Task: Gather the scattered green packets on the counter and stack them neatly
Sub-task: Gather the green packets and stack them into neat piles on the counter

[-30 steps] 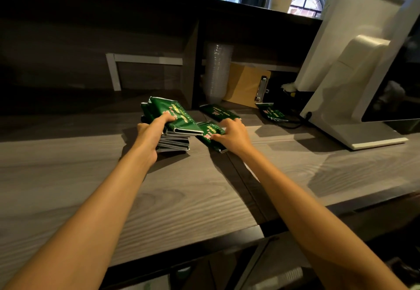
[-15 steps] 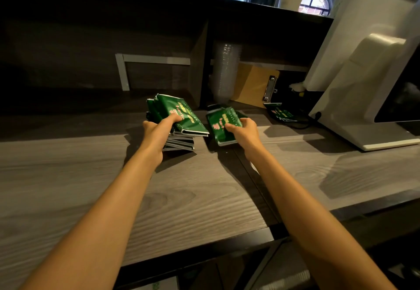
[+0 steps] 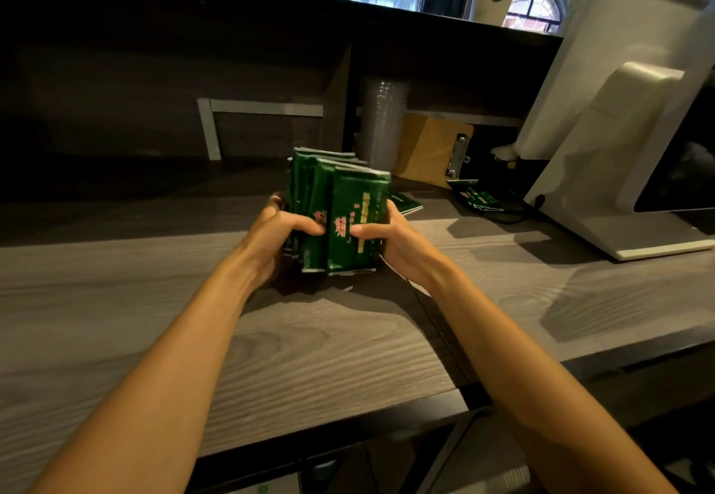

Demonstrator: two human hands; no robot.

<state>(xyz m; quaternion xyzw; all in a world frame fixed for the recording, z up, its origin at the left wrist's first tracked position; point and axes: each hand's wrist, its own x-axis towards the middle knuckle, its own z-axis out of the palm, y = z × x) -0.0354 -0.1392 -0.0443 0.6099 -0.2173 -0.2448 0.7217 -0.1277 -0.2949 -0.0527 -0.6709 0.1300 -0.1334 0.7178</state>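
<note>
A bundle of several green packets (image 3: 340, 203) stands upright on its lower edges on the wooden counter (image 3: 309, 346). My left hand (image 3: 276, 240) grips the bundle from the left, fingers curled over its front. My right hand (image 3: 387, 238) grips it from the right, thumb across the front packet. Behind the bundle a loose green packet (image 3: 406, 202) lies flat, partly hidden. Another loose green packet (image 3: 474, 193) lies further right, near the clipboard.
A white point-of-sale terminal (image 3: 603, 168) stands at the right with a black cable (image 3: 514, 215) beside its base. A brown clipboard (image 3: 429, 149) and a stack of clear cups (image 3: 383, 122) sit in the dark shelf behind. The counter's front edge runs below my forearms.
My right hand brought its packet to the stack. Both hands lifted the whole stack from lying flat to standing upright, pressed together between them.
</note>
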